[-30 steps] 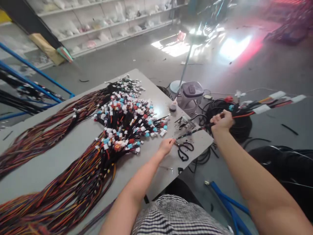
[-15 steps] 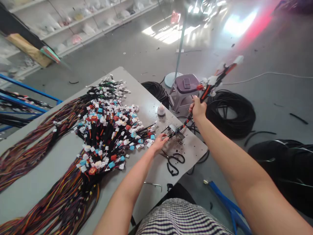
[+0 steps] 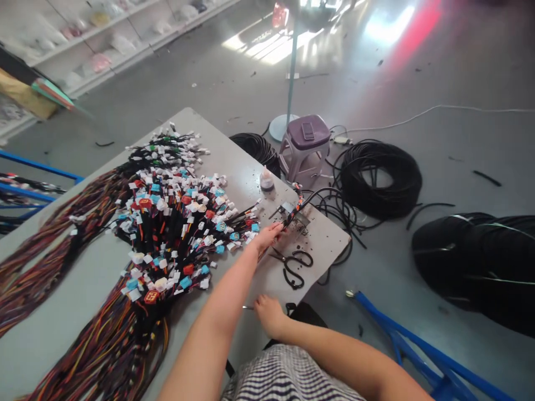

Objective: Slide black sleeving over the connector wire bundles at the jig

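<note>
My left hand [image 3: 270, 236] is closed on a wire harness [image 3: 297, 208] wrapped in black and orange, at the small metal fixture [image 3: 288, 210] near the table corner. Part of the harness slants past the fixture towards the far edge. Lower down, my right hand [image 3: 270, 313] rests at the near table edge, its fingers curled over an L-shaped hex key [image 3: 247, 307]; only one end of the key shows. Between the hands and the corner lie black-handled scissors [image 3: 296, 268]. A small bottle [image 3: 266, 179] stands beyond the fixture.
Piled harnesses with white, blue and red connectors [image 3: 179, 223] cover much of the table [image 3: 79, 289]. Beyond it are a purple-topped stool [image 3: 307, 136] carrying a phone [image 3: 308, 131], and black tubing coils [image 3: 380, 178]. A blue metal frame [image 3: 401, 340] stands at lower right.
My right hand has let go of the harness's raised connector end and come down to the hex key at the near edge. That end has dropped. My left hand keeps its hold.
</note>
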`<state>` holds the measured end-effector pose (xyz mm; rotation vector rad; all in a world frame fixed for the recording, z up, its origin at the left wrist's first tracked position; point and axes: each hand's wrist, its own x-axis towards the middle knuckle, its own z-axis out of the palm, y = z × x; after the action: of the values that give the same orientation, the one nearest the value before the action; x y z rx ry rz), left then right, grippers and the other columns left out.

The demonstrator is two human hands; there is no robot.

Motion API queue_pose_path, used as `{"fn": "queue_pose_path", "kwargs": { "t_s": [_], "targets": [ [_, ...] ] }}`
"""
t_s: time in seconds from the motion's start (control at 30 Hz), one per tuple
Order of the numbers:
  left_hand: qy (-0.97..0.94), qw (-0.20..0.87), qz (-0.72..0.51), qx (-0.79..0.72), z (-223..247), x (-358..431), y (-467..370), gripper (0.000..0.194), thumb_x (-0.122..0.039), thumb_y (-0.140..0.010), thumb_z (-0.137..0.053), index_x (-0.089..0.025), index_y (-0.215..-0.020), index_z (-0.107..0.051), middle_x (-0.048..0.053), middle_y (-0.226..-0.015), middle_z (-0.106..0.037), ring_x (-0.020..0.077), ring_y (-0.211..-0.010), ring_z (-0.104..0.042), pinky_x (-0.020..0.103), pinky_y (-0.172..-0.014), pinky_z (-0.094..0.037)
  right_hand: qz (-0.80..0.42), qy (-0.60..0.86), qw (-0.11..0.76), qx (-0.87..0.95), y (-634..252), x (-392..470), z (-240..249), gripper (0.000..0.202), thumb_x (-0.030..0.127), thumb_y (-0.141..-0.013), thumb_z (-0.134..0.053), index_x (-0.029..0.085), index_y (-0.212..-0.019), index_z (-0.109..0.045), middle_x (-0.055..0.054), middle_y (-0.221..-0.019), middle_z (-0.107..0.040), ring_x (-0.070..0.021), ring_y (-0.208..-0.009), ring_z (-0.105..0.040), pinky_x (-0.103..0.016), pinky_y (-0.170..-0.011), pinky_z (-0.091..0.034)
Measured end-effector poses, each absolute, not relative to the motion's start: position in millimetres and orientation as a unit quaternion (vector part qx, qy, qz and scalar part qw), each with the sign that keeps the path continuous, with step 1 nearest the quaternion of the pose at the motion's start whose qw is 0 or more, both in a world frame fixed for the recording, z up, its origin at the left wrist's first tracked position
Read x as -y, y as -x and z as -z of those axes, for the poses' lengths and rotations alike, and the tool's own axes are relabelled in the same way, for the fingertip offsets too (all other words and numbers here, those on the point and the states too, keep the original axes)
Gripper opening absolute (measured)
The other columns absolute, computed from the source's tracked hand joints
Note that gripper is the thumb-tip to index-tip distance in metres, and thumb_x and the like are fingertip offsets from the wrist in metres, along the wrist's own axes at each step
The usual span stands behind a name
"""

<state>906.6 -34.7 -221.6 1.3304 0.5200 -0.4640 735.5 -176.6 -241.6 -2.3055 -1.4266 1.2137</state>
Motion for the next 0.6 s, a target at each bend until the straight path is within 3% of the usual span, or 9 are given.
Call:
{"fn": "queue_pose_path", "kwargs": {
  "t_s": [0.17,0.33,0.43,0.6],
  "targets": [
    [-0.586,0.738,0.219,-0.252,222.9,33.5,-906.6,0.051,-0.060,-0.077,-0.066,-0.014,-0.098,-0.064,0.010,-0.103,-0.070,0.0052,-0.051,-0.043,0.020,-0.044,-0.017,-0.400,0.803,0.070,0.437,-721.6,215.6,248.9,0.027,0.001,-0.088,-0.047,0.010,-0.105,-0.065,-0.016,-0.098,-0.064,-0.0268,-0.095,-0.064,-0.034,-0.074,-0.054],
    [-0.586,0.742,0.195,-0.260,222.8,34.4,-905.5,0.047,-0.054,-0.077,-0.068,-0.014,-0.099,-0.066,0.011,-0.111,-0.069,0.0089,-0.065,-0.055,0.017,-0.045,-0.022,-0.320,0.877,0.106,0.343,-695.6,258.4,265.8,0.028,0.003,-0.087,-0.048,0.019,-0.101,-0.067,-0.010,-0.104,-0.065,-0.0223,-0.084,-0.067,-0.027,-0.067,-0.053],
    [-0.550,0.768,0.192,-0.265,223.6,35.7,-906.5,0.044,-0.050,-0.076,-0.070,-0.014,-0.101,-0.066,0.011,-0.110,-0.069,0.0091,-0.064,-0.056,0.017,-0.043,-0.020,-0.292,0.885,0.224,0.285,-688.0,270.7,269.8,0.025,0.012,-0.090,-0.048,0.023,-0.099,-0.069,-0.007,-0.099,-0.067,-0.0214,-0.082,-0.067,-0.029,-0.074,-0.053],
    [-0.532,0.778,0.187,-0.278,226.9,38.1,-907.9,0.046,-0.051,-0.071,-0.074,-0.014,-0.097,-0.066,0.007,-0.094,-0.071,0.0040,-0.048,-0.042,0.019,-0.042,-0.013,-0.288,0.826,0.473,0.101,-750.5,287.0,239.0,0.029,0.039,-0.088,-0.051,0.021,-0.088,-0.073,-0.007,-0.089,-0.071,-0.0258,-0.085,-0.068,-0.036,-0.080,-0.054]
  ]
}}
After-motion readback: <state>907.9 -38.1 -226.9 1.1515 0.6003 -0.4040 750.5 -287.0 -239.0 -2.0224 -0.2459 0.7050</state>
